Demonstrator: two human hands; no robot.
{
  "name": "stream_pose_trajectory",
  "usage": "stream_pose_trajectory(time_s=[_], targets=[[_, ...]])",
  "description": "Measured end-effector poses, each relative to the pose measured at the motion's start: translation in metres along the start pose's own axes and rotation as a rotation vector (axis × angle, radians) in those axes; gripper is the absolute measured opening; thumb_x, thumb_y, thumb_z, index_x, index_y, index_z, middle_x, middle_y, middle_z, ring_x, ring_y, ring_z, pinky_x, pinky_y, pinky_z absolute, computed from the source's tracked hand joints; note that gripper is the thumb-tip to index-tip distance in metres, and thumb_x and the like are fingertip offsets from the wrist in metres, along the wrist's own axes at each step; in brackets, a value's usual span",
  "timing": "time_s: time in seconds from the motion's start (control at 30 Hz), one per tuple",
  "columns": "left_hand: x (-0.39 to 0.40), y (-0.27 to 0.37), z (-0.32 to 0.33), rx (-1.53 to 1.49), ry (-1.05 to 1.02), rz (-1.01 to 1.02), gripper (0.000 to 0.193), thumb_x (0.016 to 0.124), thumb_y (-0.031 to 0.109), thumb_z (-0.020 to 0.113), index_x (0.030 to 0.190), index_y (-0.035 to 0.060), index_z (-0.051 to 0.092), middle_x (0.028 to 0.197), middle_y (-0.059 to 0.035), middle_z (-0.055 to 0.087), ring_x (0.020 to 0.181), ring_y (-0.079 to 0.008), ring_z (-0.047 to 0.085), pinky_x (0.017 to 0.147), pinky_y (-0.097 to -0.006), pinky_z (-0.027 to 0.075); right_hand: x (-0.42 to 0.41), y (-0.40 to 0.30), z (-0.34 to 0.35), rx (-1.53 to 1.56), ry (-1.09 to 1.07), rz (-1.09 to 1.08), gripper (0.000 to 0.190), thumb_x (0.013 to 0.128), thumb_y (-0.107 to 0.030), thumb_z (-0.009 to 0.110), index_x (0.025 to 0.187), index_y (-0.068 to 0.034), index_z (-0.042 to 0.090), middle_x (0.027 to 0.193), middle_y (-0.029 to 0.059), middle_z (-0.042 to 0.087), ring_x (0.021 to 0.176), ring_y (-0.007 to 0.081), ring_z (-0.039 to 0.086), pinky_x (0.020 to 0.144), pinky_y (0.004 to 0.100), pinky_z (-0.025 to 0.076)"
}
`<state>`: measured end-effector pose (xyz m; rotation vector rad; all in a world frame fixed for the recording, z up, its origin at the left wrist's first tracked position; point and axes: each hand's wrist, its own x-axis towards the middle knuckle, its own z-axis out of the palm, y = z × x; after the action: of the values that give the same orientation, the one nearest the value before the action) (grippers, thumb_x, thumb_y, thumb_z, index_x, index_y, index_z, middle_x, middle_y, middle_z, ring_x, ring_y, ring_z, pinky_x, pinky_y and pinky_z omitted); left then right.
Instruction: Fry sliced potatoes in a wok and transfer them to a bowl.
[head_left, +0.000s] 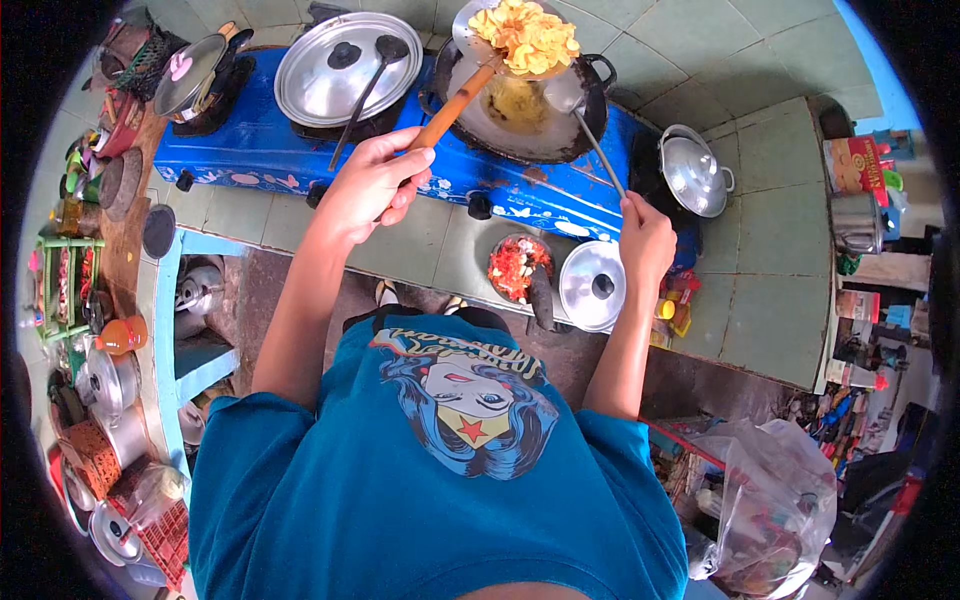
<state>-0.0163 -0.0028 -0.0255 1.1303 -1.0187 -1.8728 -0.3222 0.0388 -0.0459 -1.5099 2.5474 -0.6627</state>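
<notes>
My left hand (386, 180) grips the wooden handle (457, 103) of a metal skimmer. Heaped on the skimmer are thin yellow fried chips (525, 37), held above the far part of a dark wok (592, 135). In the wok lies cooking oil (516, 105). My right hand (647, 236) is closed around the thin metal handle of a spatula (600, 154), whose blade rests at the wok's right inner side. The wok stands on a blue gas stove (247, 157).
A large lidded pan (307, 82) with a black ladle (367, 82) across it stands left of the wok. Nearer me are a mortar of red chili paste (517, 266) with a stone pestle (541, 296) and a metal lid (589, 289). A small lidded pot (694, 172) sits at right.
</notes>
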Motion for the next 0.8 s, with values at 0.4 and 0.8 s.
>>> stream_pose_trajectory(time_s=[0.4, 0.8], targets=[[0.002, -0.010, 0.005, -0.064, -0.007, -0.031, 0.011, 0.088, 0.015, 0.053, 0.095, 0.0063, 0.053, 0.065, 0.0043, 0.045, 0.042, 0.0005, 0.035, 0.031, -0.0161, 0.025, -0.034, 0.007, 0.023, 0.104, 0.192, -0.280, 0.025, 0.078, -0.010, 0.061, 0.102, -0.011, 0.066, 0.077, 0.0163, 0.061, 0.065, 0.0320, 0.060, 0.057, 0.0389, 0.046], [0.002, -0.023, 0.010, -0.085, -0.024, -0.089, 0.029, 0.088, 0.016, 0.054, 0.115, 0.0061, 0.049, 0.067, 0.0044, 0.045, 0.042, 0.0022, 0.034, 0.030, -0.0142, 0.023, -0.049, 0.003, 0.032, 0.176, 0.199, -0.254, 0.026, 0.079, -0.008, 0.061, 0.104, -0.011, 0.065, 0.073, 0.0143, 0.059, 0.060, 0.0272, 0.057, 0.056, 0.0349, 0.045]])
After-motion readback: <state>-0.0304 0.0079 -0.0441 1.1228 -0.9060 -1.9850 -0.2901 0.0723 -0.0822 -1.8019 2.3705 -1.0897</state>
